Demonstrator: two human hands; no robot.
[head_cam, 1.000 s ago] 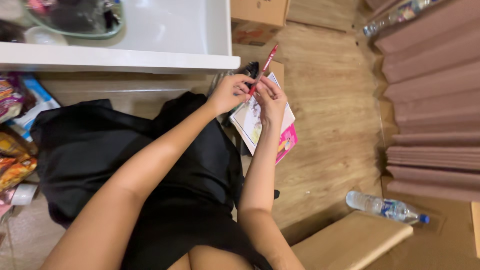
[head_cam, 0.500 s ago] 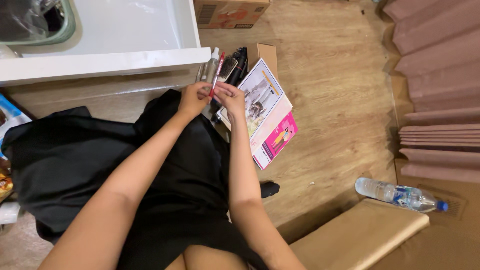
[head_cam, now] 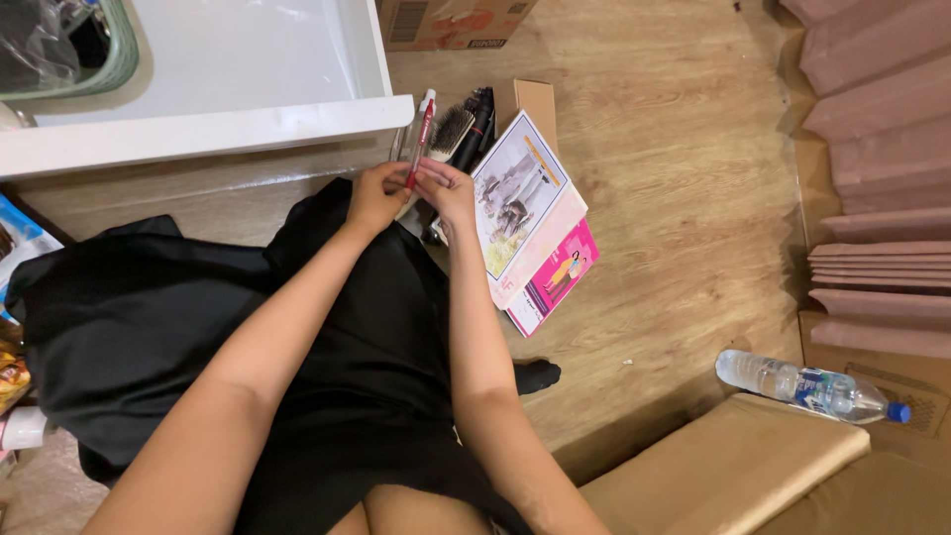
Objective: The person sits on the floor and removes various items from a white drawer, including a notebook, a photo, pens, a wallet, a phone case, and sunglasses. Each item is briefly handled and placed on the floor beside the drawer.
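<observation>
Both hands meet over the lap, just below the front edge of the white drawer point(head_cam: 248, 124). Left hand point(head_cam: 376, 198) and right hand point(head_cam: 446, 193) each pinch the lower end of a red pen point(head_cam: 420, 134); both grips closed on it, fingertips touching. Pen stands nearly upright, tilted slightly right, its top crossing the drawer's near corner.

On the floor point(head_cam: 674, 149) just beyond the hands: a hairbrush point(head_cam: 452, 134) and dark tools lying beside a small cardboard box point(head_cam: 535, 99). Right of the right hand, a white booklet point(head_cam: 520, 198) with a picture cover lies tilted, overlapping a pink booklet point(head_cam: 560, 277) beneath it.

Black cloth point(head_cam: 198, 307) covers the lap and spreads left. Water bottle point(head_cam: 807, 386) on its side near the floor's lower right, touching a tan cushion point(head_cam: 723, 466). Pink folded panels point(head_cam: 882, 119) along the right edge. Snack packets point(head_cam: 15, 297) at the far left, partly cut off. Another cardboard box point(head_cam: 446, 20) at the top edge.
</observation>
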